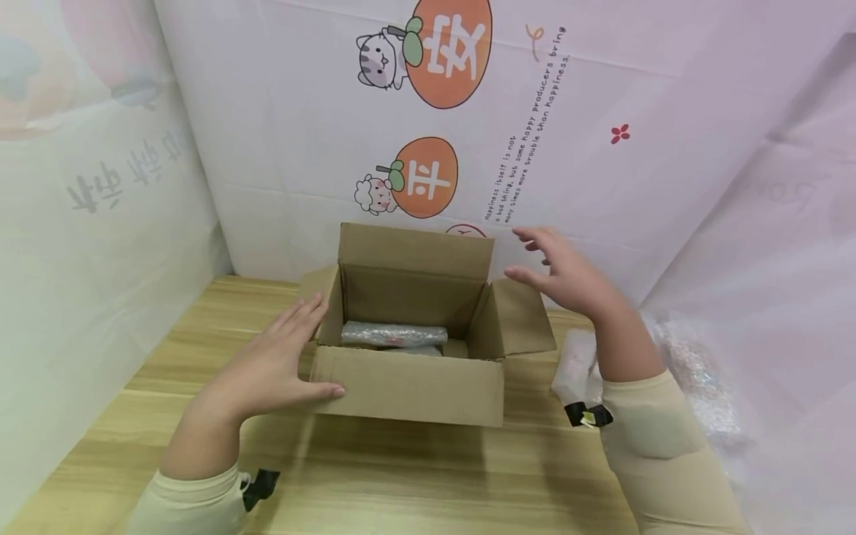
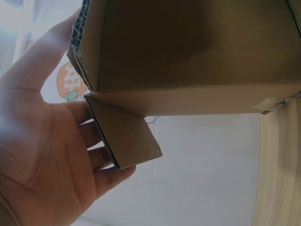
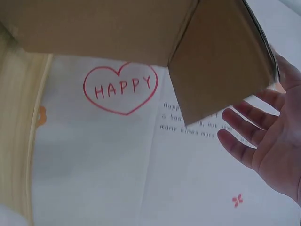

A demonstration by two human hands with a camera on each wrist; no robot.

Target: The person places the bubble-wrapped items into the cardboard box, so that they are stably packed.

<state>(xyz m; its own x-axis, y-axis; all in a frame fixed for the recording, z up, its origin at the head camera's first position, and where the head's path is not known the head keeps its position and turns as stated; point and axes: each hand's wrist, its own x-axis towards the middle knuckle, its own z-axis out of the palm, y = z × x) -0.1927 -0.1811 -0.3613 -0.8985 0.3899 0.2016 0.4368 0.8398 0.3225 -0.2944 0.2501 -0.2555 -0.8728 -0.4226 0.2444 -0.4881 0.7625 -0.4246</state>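
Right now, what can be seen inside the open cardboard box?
A bubble-wrapped package lies crosswise in the cardboard box, with a strip of similar-looking wrapping in front. The front side hides the lower, nearer part of the box; what the wrapping covers cannot be told.

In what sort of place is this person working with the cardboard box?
Probably a makeshift packing booth: printed white sheets enclose a wood-grain tabletop at the back and sides, and an open cardboard box there contains a bubble-wrapped package.

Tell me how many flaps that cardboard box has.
4: the back flap, the front flap, the left flap, partly covered by the left hand, and the right flap. No others seem hidden.
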